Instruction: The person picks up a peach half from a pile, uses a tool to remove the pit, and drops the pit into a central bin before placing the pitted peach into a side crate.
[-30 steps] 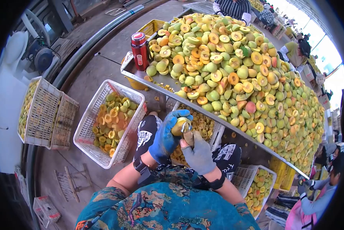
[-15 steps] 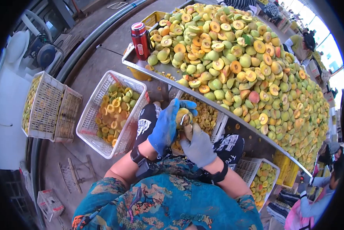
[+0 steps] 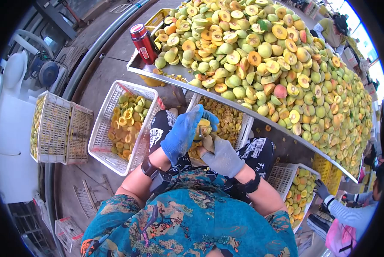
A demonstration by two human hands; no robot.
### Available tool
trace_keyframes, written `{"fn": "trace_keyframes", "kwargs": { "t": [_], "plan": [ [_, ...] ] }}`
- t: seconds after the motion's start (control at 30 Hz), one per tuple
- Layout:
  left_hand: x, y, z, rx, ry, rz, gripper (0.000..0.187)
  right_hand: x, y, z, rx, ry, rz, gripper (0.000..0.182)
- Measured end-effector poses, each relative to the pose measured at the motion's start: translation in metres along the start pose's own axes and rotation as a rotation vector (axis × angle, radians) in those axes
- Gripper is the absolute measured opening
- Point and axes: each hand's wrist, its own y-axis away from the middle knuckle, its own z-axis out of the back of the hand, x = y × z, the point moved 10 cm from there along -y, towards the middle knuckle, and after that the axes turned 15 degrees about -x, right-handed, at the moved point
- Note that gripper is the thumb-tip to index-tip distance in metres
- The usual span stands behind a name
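My left hand [image 3: 180, 138], in a blue glove, is closed around a peach half [image 3: 204, 129] in front of my lap. My right hand [image 3: 224, 158], gloved in grey, is closed on a small hand tool [image 3: 208, 143]; its curved metal end meets the fruit, and the fingers hide most of its handle. Beneath both hands, between my knees, a white crate [image 3: 247, 128] holds a heap of brownish-yellow scraps. Ahead of me rises a large pile of cut peaches [image 3: 260, 73] on a metal-edged table [image 3: 239, 112].
Left of my knee stands a white crate [image 3: 101, 128] with peach pieces; further left are filled crates [image 3: 55, 137]. A red thermos [image 3: 145, 46] sits at the table's corner. At right, a co-worker's gloved hand [image 3: 321, 188] is beside another peach crate [image 3: 316, 171].
The view has shifted slightly. My hands stay together at the peach half, with the tool against it. The co-worker's gloved hand at right has reached to the crate's rim.
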Motion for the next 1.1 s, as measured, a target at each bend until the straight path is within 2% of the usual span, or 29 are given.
{"fn": "trace_keyframes", "kwargs": {
  "t": [0.1, 0.17, 0.2, 0.27, 0.3, 0.37, 0.4, 0.47, 0.5, 0.53, 0.57, 0.6, 0.63, 0.67, 0.7, 0.73, 0.77, 0.83, 0.87, 0.9, 0.97, 1.03, 1.07, 1.1],
  "plan": [
    [0.001, -0.003, -0.011, 0.069, -0.003, -0.038, 0.055, 0.003, 0.004, 0.003, 0.050, -0.084, -0.030, 0.027],
    [0.002, -0.007, -0.018, 0.115, -0.110, -0.107, 0.057, 0.004, 0.004, 0.007, 0.019, 0.119, 0.066, 0.027],
    [0.003, -0.008, -0.019, 0.117, -0.112, -0.104, 0.057, 0.005, 0.004, 0.011, 0.017, 0.117, 0.062, 0.027],
    [-0.003, -0.006, -0.026, 0.160, -0.170, -0.201, 0.057, -0.016, 0.019, -0.009, 0.319, -0.312, -0.405, 0.027],
    [-0.005, -0.006, -0.028, 0.161, -0.171, -0.198, 0.057, -0.021, 0.020, -0.009, 0.318, -0.313, -0.408, 0.027],
    [-0.008, -0.003, -0.037, 0.220, 0.016, -0.133, 0.054, -0.022, 0.033, -0.025, 0.419, -0.802, -0.626, 0.024],
    [0.000, -0.007, -0.038, 0.219, 0.016, -0.131, 0.054, -0.020, 0.036, -0.025, 0.474, -0.889, -0.677, 0.022],
    [0.008, -0.014, -0.047, 0.286, 0.468, -0.015, 0.050, -0.022, 0.031, -0.023, 0.489, -0.852, -0.625, 0.023],
    [0.015, -0.016, -0.049, 0.287, 0.468, -0.011, 0.050, -0.023, 0.028, -0.022, 0.498, -0.817, -0.573, 0.023],
    [0.023, -0.021, -0.043, 0.158, 0.506, 0.098, 0.050, -0.029, 0.019, -0.018, 0.467, -0.640, -0.490, 0.027],
    [0.033, -0.023, -0.036, 0.029, 0.543, 0.207, 0.049, -0.031, 0.021, -0.021, 0.464, -0.641, -0.496, 0.027],
    [0.045, -0.029, -0.031, -0.047, 0.578, 0.276, 0.047, -0.033, 0.009, -0.011, 0.328, -0.445, -0.331, 0.028],
    [0.045, -0.031, -0.030, -0.044, 0.583, 0.272, 0.047, -0.028, -0.003, 0.001, 0.194, -0.246, -0.162, 0.030],
    [0.043, -0.033, -0.024, -0.063, 0.505, 0.215, 0.046, -0.025, -0.008, 0.004, 0.184, -0.183, -0.129, 0.034],
    [0.042, -0.035, -0.016, -0.087, 0.426, 0.161, 0.046, -0.022, -0.011, 0.007, 0.191, -0.181, -0.126, 0.034],
    [0.048, -0.037, -0.013, -0.004, 0.378, 0.142, 0.047, -0.021, -0.012, 0.010, 0.245, -0.004, -0.070, 0.035],
    [0.056, -0.039, -0.004, -0.009, 0.379, 0.145, 0.047, -0.024, -0.011, 0.012, 0.295, 0.172, -0.015, 0.036],
    [0.021, -0.036, 0.012, -0.099, -0.178, -0.412, 0.044, -0.034, -0.010, 0.020, 0.295, 0.239, -0.034, 0.036],
    [0.038, -0.045, 0.019, -0.105, 0.071, -0.143, 0.041, -0.043, -0.015, 0.034, 0.171, 0.379, -0.058, 0.036],
    [0.034, -0.046, 0.023, -0.106, 0.073, -0.143, 0.041, -0.049, -0.019, 0.050, 0.043, 0.517, -0.085, 0.037],
    [0.057, -0.045, 0.025, -0.033, 0.555, 0.263, 0.042, -0.045, -0.025, 0.052, -0.006, 0.504, -0.046, 0.040],
    [0.059, -0.044, 0.027, -0.026, 0.615, 0.298, 0.044, -0.051, -0.029, 0.044, -0.037, 0.097, -0.235, 0.042],
    [0.050, -0.042, 0.027, -0.024, 0.637, 0.226, 0.044, -0.049, -0.026, 0.033, -0.001, -0.147, -0.517, 0.041],
    [0.042, -0.040, 0.027, -0.021, 0.658, 0.153, 0.043, -0.046, -0.027, 0.022, 0.001, -0.149, -0.521, 0.041]
  ]
}}
